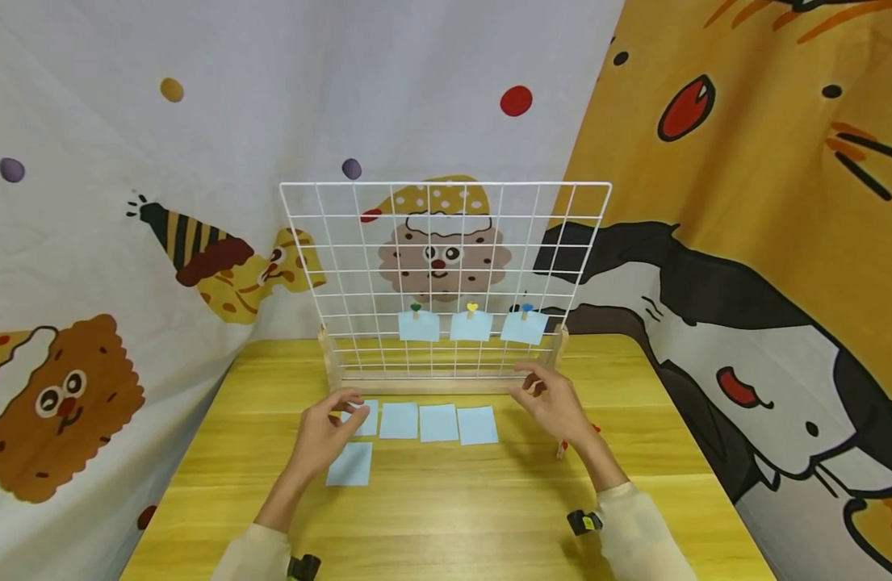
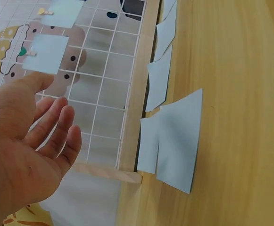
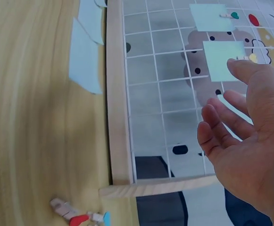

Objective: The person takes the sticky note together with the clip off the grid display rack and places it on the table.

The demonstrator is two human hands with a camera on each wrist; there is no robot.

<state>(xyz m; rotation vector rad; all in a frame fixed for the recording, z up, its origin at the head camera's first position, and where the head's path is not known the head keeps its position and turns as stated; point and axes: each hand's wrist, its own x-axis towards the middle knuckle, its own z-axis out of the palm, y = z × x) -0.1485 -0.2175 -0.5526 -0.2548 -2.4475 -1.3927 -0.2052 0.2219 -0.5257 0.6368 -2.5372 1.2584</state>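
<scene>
My left hand (image 1: 324, 432) hovers over the leftmost pale blue paper square (image 1: 370, 418), partly covering it, with fingers loosely bent and nothing held. My right hand (image 1: 554, 407), also holding nothing, is raised before the lower right of a white wire grid rack (image 1: 446, 184). Three blue squares hang on the rack: one by a green clip (image 1: 416, 307), one by a yellow heart clip (image 1: 472, 307), one by a blue clip (image 1: 528, 308). In the right wrist view the fingers (image 3: 219, 129) are relaxed and apart.
On the wooden table (image 1: 446, 524) several blue squares (image 1: 437, 423) lie in a row before the rack's wooden base (image 1: 431, 387). Another square (image 1: 349, 466) lies below the row's left end. Loose small clips (image 3: 78, 219) lie at right, partly hidden by my right forearm.
</scene>
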